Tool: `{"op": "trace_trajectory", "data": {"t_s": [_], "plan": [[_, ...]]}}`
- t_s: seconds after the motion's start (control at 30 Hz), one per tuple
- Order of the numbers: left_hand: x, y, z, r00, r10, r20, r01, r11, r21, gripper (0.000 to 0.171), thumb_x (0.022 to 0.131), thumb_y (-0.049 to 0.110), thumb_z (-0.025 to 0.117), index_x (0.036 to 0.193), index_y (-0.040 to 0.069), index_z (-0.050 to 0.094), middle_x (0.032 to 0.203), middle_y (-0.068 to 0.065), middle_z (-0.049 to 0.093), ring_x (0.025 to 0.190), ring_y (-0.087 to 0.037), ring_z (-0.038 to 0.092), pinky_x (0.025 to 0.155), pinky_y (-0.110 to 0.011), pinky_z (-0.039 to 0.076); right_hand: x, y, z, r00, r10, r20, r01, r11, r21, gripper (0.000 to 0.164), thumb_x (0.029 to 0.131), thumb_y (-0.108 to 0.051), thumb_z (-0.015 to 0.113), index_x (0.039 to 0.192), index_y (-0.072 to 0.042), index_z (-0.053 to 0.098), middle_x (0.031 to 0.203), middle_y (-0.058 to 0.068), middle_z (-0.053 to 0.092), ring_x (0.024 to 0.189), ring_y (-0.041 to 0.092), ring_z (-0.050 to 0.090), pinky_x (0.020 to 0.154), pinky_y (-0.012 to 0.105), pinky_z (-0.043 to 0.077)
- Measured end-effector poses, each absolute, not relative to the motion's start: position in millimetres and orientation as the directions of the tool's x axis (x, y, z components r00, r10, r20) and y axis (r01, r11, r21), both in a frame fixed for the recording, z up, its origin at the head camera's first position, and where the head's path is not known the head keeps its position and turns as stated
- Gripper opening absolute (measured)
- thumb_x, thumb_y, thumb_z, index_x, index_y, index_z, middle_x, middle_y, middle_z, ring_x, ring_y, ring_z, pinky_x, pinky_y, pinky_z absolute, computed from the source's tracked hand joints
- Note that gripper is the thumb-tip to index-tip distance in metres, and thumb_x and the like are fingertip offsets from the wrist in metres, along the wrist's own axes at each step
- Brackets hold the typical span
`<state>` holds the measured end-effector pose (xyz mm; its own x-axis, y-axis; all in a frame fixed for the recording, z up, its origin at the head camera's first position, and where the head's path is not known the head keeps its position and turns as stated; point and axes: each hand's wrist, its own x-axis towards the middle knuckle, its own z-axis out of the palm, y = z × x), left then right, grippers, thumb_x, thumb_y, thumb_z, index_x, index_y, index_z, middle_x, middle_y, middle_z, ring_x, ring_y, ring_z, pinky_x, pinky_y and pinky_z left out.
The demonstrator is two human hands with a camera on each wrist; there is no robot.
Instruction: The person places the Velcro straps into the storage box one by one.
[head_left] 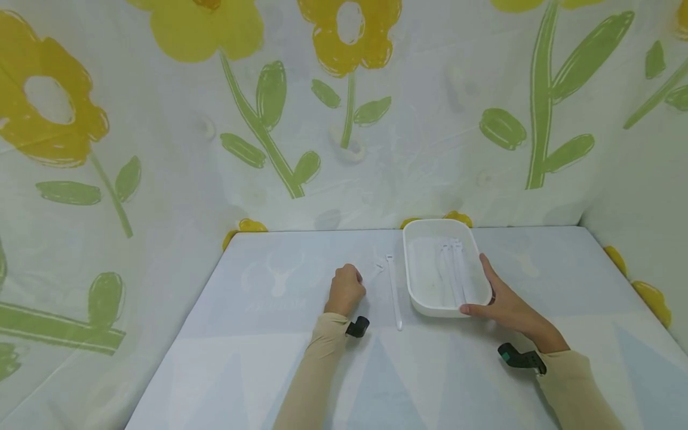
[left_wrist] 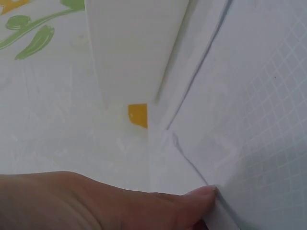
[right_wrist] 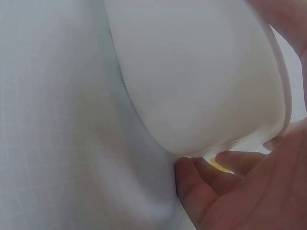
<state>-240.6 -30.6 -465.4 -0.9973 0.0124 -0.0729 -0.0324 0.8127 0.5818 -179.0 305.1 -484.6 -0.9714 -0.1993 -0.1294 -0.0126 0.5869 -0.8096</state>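
Observation:
My left hand (head_left: 346, 289), fingers curled, is over the middle of the table. In the left wrist view its thumb (left_wrist: 192, 201) presses on a slim white stick (left_wrist: 189, 163) with a small knobbed end; the fingers are mostly hidden. Right of that hand lies another slim white stick (head_left: 395, 292) with a small squarish head at its far end. My right hand (head_left: 507, 304) grips the white plastic box (head_left: 424, 307) at its near right corner, thumb at the rim and fingers against the outer wall. Several similar white sticks (head_left: 455, 272) lie inside the box.
The table (head_left: 258, 352) has a pale cloth with light blue shapes. A flower-printed curtain (head_left: 419, 149) stands along the back and sides. Each wrist wears a small black camera, the left one (head_left: 358, 327) close to the lying stick.

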Motion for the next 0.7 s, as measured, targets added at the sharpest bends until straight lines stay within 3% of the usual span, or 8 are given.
{"op": "trace_trajectory", "data": {"t_s": [0.13, 0.43, 0.7], "plan": [[-239.1, -30.4, -464.3, -0.994, 0.015, -0.105, -0.048, 0.821, 0.569, 0.013, 0.087, -0.005, 0.069, 0.099, -0.004, 0.073, 0.102, -0.018, 0.074, 0.09, -0.03, 0.069, 0.084, -0.044, 0.062, -179.2, 305.1, -485.2, -0.972, -0.203, -0.123, -0.019, 0.585, -0.811, 0.133, 0.086, -0.036, 0.083, 0.162, -0.017, -0.025, 0.172, 0.025, -0.014, 0.153, 0.06, 0.009, 0.114, 0.083, 0.023], [-239.5, -32.6, -464.8, -0.991, 0.061, -0.117, -0.014, 0.832, 0.555, 0.011, 0.088, -0.003, 0.069, 0.097, 0.001, 0.076, 0.093, -0.012, 0.073, 0.079, -0.023, 0.064, 0.073, -0.038, 0.059, -179.1, 305.0, -485.3, -0.971, -0.201, -0.128, -0.014, 0.586, -0.81, 0.133, 0.086, -0.037, 0.083, 0.162, -0.02, -0.026, 0.172, 0.024, -0.013, 0.154, 0.059, 0.009, 0.114, 0.084, 0.023], [-243.4, -42.2, -463.3, -0.985, 0.116, -0.125, 0.008, 0.765, 0.644, 0.02, 0.088, 0.0, 0.071, 0.108, 0.001, 0.076, 0.101, -0.012, 0.075, 0.091, -0.023, 0.069, 0.081, -0.037, 0.06, -179.6, 305.8, -486.0, -0.971, -0.202, -0.125, -0.016, 0.584, -0.812, 0.133, 0.085, -0.036, 0.083, 0.162, -0.02, -0.025, 0.172, 0.023, -0.014, 0.154, 0.059, 0.008, 0.114, 0.084, 0.022]]}}
